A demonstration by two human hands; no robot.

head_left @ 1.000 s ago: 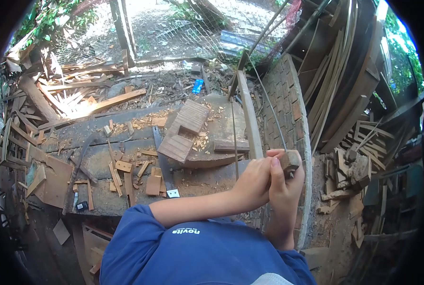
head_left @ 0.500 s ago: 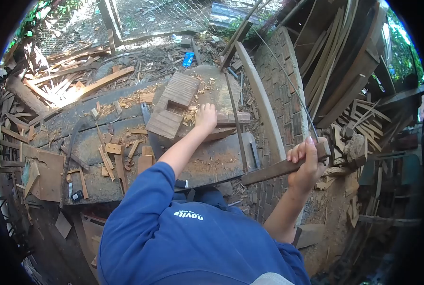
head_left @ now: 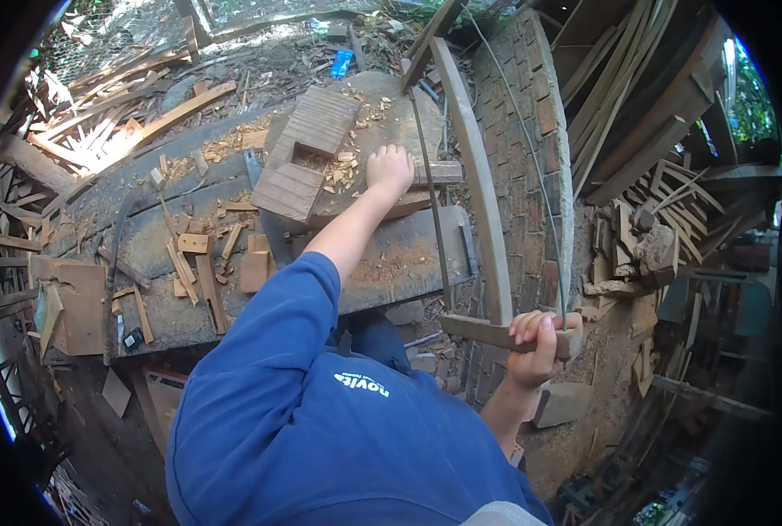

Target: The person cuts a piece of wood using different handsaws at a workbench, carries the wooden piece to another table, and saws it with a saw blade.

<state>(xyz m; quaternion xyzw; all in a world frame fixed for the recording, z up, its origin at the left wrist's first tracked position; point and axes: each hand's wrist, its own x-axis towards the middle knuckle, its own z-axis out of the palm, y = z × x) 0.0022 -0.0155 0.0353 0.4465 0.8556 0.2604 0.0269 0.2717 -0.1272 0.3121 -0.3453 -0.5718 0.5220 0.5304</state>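
"Where are the two hands?"

"The right hand [head_left: 536, 351] is closed around the near end-piece of the frame saw [head_left: 472, 158], fingers wrapped over the wood. The left hand [head_left: 391, 168] lies over one end of a wooden bar [head_left: 445, 172], fingers curled; its palm is hidden, so I can't tell whether it grips or merely presses"

"Why hold the saw down there?"

"Probably for control: from that end-piece one hand can steer the whole frame, which stretches away from the person past the edge of the desk [head_left: 97, 232]"

"And the bar?"

"It lies on a thick slab [head_left: 391, 114] on the desk, its far end jutting beyond the slab's right edge. That seems to leave room for the blade [head_left: 434, 210], which crosses the bar in this view, just beside the left hand. Whether they touch, I can't tell. The left hand's weight likely steadies it"

"What's next to that hand?"

"Loose chips [head_left: 343, 167], then a notched block [head_left: 316, 118] lying across the slab, its squarish opening facing up"
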